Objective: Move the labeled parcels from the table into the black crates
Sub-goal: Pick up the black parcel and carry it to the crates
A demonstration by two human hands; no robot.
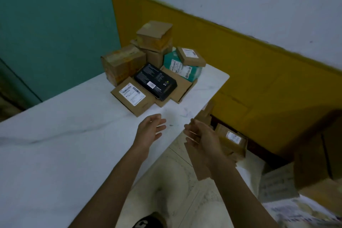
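The main risk is at the right hand, right of centre. A flat parcel lies against its palm and wrist, off the table and above the floor. Blur hides the fingers, so I cannot tell whether they clamp the card or only rest on it. If they only rest on it, the thin card could slide off and drop short of the crate, which sits low against the yellow wall at right and already holds a labelled box. It also looks tilted, so it could catch the table's edge or land on the crate's rim. The left hand hovers over the table near its edge, fingers spread and straight, holding nothing. A reach into the pile at upper centre could topple the top box, which sits high on other cartons. The nearest item is a flat labelled parcel, just up and left of the left hand, with a black box overlapping its far side, so pulling it out could drag that box along. The flat parcel is beside the crate, not over it, so I judge it needs carrying further right.
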